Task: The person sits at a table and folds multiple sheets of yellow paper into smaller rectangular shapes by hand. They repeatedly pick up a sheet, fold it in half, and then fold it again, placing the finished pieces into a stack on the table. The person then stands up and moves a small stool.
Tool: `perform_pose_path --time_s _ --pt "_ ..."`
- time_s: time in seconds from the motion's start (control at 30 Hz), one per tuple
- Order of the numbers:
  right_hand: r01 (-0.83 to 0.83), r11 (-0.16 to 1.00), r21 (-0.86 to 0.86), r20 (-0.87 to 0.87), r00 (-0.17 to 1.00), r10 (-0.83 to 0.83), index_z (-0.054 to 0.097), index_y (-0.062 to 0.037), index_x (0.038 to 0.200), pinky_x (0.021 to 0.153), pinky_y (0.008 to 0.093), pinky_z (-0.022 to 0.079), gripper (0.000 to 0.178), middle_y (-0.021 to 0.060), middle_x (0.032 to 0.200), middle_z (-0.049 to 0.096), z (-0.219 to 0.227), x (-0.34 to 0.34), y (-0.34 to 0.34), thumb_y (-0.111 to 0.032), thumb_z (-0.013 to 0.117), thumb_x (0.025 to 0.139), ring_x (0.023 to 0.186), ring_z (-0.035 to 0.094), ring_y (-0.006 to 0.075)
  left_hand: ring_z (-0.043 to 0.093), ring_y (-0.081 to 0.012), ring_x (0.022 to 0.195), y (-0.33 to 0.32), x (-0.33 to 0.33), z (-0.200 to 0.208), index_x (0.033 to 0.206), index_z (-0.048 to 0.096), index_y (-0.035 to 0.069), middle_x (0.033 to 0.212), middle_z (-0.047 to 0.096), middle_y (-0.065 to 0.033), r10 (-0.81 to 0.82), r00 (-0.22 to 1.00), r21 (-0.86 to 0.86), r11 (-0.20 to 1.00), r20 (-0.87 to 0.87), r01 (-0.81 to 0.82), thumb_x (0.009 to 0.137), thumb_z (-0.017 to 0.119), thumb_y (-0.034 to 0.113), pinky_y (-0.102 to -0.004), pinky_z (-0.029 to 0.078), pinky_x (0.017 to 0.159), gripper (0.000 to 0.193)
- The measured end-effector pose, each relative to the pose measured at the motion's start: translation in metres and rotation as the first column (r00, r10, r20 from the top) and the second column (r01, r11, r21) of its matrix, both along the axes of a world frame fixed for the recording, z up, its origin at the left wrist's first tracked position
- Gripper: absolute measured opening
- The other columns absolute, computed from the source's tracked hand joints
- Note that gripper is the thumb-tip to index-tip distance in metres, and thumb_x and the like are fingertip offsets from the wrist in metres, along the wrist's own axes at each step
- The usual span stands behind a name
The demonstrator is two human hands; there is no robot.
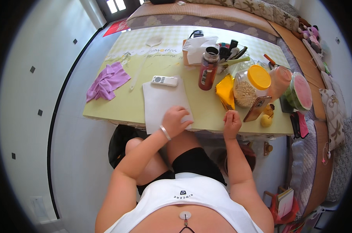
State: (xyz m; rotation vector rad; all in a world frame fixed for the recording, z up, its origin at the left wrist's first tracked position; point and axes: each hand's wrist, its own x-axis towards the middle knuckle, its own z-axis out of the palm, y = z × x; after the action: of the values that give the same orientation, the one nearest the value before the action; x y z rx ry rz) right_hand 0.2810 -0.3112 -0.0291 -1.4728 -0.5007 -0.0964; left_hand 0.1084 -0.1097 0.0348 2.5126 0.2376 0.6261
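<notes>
My left hand [177,121], with a pale bracelet on its wrist, lies over the near right part of a white sheet of paper [160,105]. Its fingers are loosely bent, with the thumb apart from them, and no held thing shows. A white remote control [164,80] rests on the sheet's far part. At the table's near edge my right hand [232,123] is closed, thumb against the fingers; anything inside is hidden. Just beyond it stands a shiny gold packet [225,91]. To its right a smartphone [256,108] leans against a clear jar with a yellow lid [259,77].
On the table [125,106] are a purple cloth [108,81], a fly swatter [154,42], a dark red bottle [208,72], a tissue box [189,54], a yellow fruit [266,120] and a covered watermelon half [299,92]. A cushioned bench [319,136] runs along the right.
</notes>
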Motion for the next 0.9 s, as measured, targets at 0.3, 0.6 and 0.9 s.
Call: perform_pose_path --time_s 0.3,0.6,0.9 --pt "-0.165 0.93 -0.329 0.213 0.946 0.243 0.066 -0.0027 0.098 0.069 0.032 0.05 0.012 0.0064 0.085 0.066 0.009 -0.025 0.024 -0.014 0.068 0.094 0.075 0.062 0.0191 0.056 -0.0383 0.122 0.037 -0.106 0.003 0.113 0.061 0.002 0.127 0.061 -0.0189 0.106 0.981 0.263 0.963 -0.161 -0.061 0.061 0.088 0.018 -0.0455 0.047 0.102 0.061" --pt "-0.479 0.54 -0.692 0.265 0.527 0.807 0.057 -0.0075 0.137 0.118 0.0483 0.03 0.073 0.0136 0.151 0.049 0.057 -0.044 0.059 -0.043 0.081 0.078 0.144 0.038 0.0368 0.063 -0.034 0.117 0.062 -0.109 -0.006 0.083 0.073 0.007 0.117 0.069 -0.018 0.014 0.993 -0.058 0.998 -0.115 -0.021 0.07 0.083 0.009 -0.0404 0.052 0.096 0.017" --pt "-0.534 0.468 -0.704 0.172 0.511 0.842 0.06 -0.0049 0.134 0.12 0.0457 0.029 0.07 0.0146 0.15 0.051 0.044 -0.038 0.072 -0.037 0.084 0.076 0.145 0.037 0.0369 0.068 -0.0304 0.104 0.069 -0.101 -0.011 0.08 0.075 0.004 0.094 0.073 -0.0133 0.101 0.985 -0.344 0.928 -0.138 -0.143 0.068 0.083 0.005 -0.0384 0.052 0.098 0.014"
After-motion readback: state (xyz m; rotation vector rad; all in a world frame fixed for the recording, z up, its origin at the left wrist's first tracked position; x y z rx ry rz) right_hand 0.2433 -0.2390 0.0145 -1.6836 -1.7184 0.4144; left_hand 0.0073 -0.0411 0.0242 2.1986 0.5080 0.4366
